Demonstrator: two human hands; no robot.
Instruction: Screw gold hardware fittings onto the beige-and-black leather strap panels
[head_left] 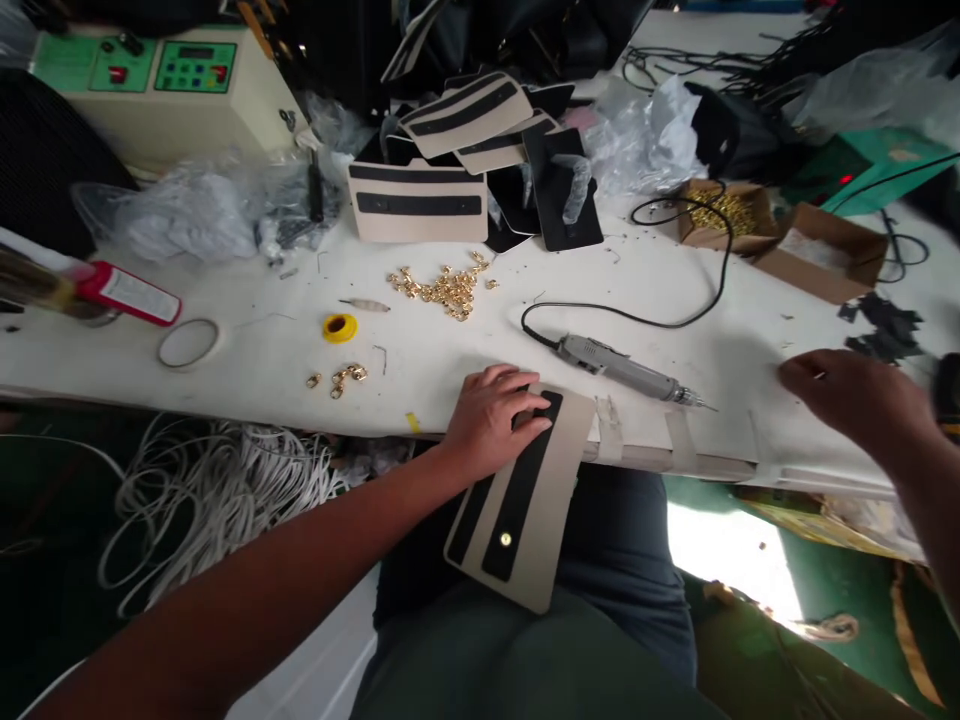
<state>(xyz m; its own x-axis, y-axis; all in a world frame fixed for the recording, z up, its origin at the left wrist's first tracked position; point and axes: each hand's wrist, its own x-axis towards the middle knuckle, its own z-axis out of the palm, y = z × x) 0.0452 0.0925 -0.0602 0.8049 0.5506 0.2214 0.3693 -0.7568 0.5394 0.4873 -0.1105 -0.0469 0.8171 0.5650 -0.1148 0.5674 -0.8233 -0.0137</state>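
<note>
My left hand point(495, 415) lies on the top end of a beige panel with two black strips point(517, 510), pressing it against the table's front edge. The panel hangs off the table over my lap and carries a small gold stud near its lower end. My right hand point(855, 395) hovers at the right over the white table point(465, 345), fingers curled together near small black pieces point(885, 330); whether it holds anything I cannot make out. A grey electric screwdriver point(622, 368) with a black cord lies between my hands.
A heap of gold clasps point(444, 287), a yellow ring point(340, 327), a tape roll point(187, 343) and stray clasps point(346, 377) lie left. Stacked beige and black panels point(457, 160) sit at the back. Cardboard boxes point(817, 250) stand right. White cords point(217, 490) pile below the table.
</note>
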